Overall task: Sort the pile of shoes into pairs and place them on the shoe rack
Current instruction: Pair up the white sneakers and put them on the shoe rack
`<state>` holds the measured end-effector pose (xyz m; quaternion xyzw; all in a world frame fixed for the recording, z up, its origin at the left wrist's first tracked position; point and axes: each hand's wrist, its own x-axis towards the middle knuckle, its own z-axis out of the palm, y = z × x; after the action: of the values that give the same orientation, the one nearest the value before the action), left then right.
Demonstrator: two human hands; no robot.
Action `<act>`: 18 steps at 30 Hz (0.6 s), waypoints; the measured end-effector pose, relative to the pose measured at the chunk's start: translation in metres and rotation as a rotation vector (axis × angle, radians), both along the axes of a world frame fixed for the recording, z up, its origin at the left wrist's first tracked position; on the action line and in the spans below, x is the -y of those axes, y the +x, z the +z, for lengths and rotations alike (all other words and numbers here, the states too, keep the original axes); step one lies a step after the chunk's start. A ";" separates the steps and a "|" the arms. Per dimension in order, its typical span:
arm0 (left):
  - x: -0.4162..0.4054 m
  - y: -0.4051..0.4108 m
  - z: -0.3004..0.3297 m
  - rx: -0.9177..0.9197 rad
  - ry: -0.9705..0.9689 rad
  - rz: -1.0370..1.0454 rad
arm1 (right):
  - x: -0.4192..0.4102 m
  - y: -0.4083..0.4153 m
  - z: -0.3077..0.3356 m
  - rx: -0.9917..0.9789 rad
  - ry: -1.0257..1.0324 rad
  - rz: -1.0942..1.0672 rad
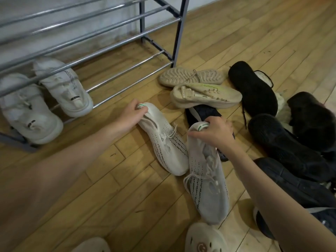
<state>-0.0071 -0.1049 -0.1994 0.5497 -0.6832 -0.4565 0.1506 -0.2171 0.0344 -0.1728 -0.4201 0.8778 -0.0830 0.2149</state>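
Two matching white knit sneakers with green heel tabs lie on the wooden floor. My left hand (131, 115) grips the heel of the left sneaker (164, 142). My right hand (215, 132) grips the heel of the right sneaker (207, 180). A pair of chunky white sneakers (60, 88) sits on the lowest bars of the metal shoe rack (112, 35) at the upper left. To the right lies a pile: beige shoes (203, 93) turned on their sides and several black shoes (254, 90).
A dark shoe (201, 113) lies under the beige pair, just behind my right hand. A white slipper with a smiley face (201, 240) sits at the bottom edge, another pale slipper (91, 246) to its left. The rack's upright post (179, 33) stands beside the pile.
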 end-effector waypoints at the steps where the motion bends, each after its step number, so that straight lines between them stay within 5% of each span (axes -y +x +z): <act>1: 0.003 0.007 0.001 -0.028 0.042 0.030 | 0.001 0.002 0.001 -0.014 0.007 0.028; 7: 0.004 0.042 0.007 -0.047 0.194 0.167 | -0.002 0.009 0.010 0.117 -0.132 0.014; 12: -0.012 0.065 0.022 0.040 0.525 -0.049 | 0.006 0.004 0.037 0.290 -0.253 0.034; 18: -0.028 0.087 0.031 0.021 0.574 -0.114 | 0.032 0.000 0.057 0.671 -0.464 -0.407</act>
<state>0.0801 -0.0767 -0.1684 0.5353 -0.5575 -0.6331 -0.0439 -0.2176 0.0024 -0.1157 -0.2258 0.7826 -0.4495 0.3668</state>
